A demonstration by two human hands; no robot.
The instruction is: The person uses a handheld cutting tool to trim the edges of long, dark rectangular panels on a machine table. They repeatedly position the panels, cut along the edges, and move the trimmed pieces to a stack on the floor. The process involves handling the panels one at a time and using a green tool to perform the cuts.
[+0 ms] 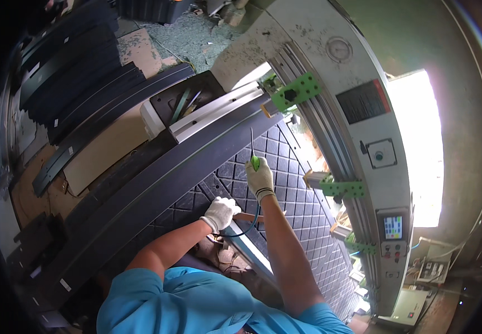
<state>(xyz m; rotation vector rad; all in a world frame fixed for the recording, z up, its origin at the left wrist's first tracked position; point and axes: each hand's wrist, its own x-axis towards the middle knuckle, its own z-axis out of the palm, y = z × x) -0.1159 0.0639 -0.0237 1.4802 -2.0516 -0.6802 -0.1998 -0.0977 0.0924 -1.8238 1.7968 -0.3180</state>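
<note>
In my right hand (260, 177), gloved in white, is a green air blow gun (255, 163). Its long thin nozzle points away from me, over a black panel (280, 147) with a diamond grid of grooves. From the gun a dark blue hose (256, 220) curves down and passes below my left hand. My left hand (222, 214), also in a white glove, is closed at the near-left edge of the grooved panel; what it may hold is hidden. Just right of it lies a narrow brown strip (250, 217).
A long dark board (196, 161) crosses beyond my hands. Stacked dark panels (74, 72) stand at the left. A black tray (188, 100) holds tools. On the right is a white machine (357, 61) with green clamp brackets (296, 92) and a control screen (393, 227).
</note>
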